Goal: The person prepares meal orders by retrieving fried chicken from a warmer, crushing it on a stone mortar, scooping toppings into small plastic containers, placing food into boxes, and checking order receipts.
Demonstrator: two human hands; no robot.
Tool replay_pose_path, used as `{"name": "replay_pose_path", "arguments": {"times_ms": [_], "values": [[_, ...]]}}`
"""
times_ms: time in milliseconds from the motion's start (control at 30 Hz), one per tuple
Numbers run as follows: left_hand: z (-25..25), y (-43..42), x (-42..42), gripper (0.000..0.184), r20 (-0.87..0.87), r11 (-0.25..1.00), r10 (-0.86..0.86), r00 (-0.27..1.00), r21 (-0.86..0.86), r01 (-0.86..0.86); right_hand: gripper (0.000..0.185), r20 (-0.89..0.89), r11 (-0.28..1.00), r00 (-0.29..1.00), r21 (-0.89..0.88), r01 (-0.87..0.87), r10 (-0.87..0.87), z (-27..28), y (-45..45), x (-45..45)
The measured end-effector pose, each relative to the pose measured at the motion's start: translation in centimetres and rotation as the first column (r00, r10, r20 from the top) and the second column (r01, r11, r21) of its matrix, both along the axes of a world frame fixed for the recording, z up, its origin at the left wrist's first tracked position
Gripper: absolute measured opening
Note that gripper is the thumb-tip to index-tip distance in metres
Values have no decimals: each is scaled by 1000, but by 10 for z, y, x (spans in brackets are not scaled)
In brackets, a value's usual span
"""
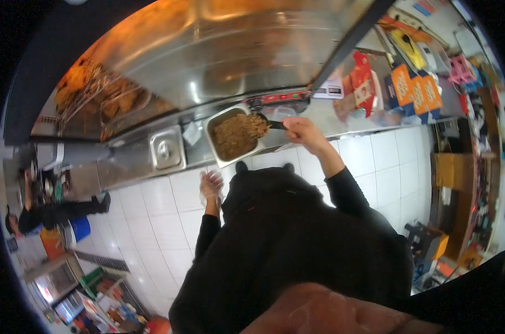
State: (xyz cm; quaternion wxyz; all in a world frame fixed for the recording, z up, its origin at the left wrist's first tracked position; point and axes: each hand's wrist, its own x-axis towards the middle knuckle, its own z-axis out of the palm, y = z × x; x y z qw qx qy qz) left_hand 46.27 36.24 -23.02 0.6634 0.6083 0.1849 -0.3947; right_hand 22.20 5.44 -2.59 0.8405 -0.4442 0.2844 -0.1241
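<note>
My right hand (301,132) is closed around the black handle of a serving spoon (276,124). The spoon's bowl is heaped with brown chopped food (257,127) and hangs over the right side of a deep metal food pan (213,149). More brown, wet-looking food (232,139) fills much of that pan. My left hand (210,185) is below the pan's near left corner, apart from it, fingers loosely spread and nothing visible in them. It seems to wear a clear plastic glove.
A metal lid (166,149) with a handle lies left of the pan. Behind stands a heated display cabinet (219,55) with a red-lit control panel (280,98). A scale (329,89), a red bag (364,83) and orange-blue boxes (411,92) stand right. Another person (57,216) is far left.
</note>
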Motion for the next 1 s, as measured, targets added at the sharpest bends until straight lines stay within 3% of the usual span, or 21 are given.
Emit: {"name": "replay_pose_path", "arguments": {"times_ms": [67,133,200,333,400,500,600,633,700,767,800,833,933,1000], "values": [[-9,8,1,55,-21,996,-12,1000,84,13,21,-90,974,973,-93,206,-215,32,-18,-38],[-4,16,-7,57,79,988,-123,989,108,114,22,-162,897,897,-244,368,-412,45,-40,-82],[-13,28,-9,59,163,962,-239,957,171,211,22,-84,825,863,-351,442,-498,38,-70,-126],[-37,59,-1,55,131,938,-281,951,248,243,23,-16,667,784,-535,518,-621,35,-126,-151],[-45,74,5,50,110,931,-293,950,259,257,23,42,592,680,-453,666,-732,9,-155,-137],[-7,75,-10,46,234,835,-443,865,460,303,24,47,610,670,-370,701,-741,-12,-194,-117],[-5,93,-13,44,347,757,-587,732,555,345,26,64,538,595,-357,764,-801,-15,-214,-85],[-12,98,-14,45,364,762,-586,724,551,339,25,65,525,601,-421,740,-796,-21,-224,-79],[-22,109,-12,45,377,534,-834,404,737,414,25,66,489,615,-544,682,-785,-36,-243,-65],[-20,115,-19,44,401,458,-889,222,799,390,24,36,413,627,-723,554,-778,-53,-257,-59],[-21,114,-21,44,353,406,-914,199,813,417,23,21,366,630,-799,477,-776,-66,-265,-57],[-22,114,-22,44,304,351,-936,177,825,443,21,101,98,602,-952,289,-792,-92,-279,-58],[-31,123,-28,38,265,422,-899,348,735,531,22,-78,-12,575,-988,-151,-814,-91,-274,-59],[-54,132,-25,36,198,407,-898,393,712,571,23,-17,-126,600,-973,-196,-800,-88,-267,-60]]}}
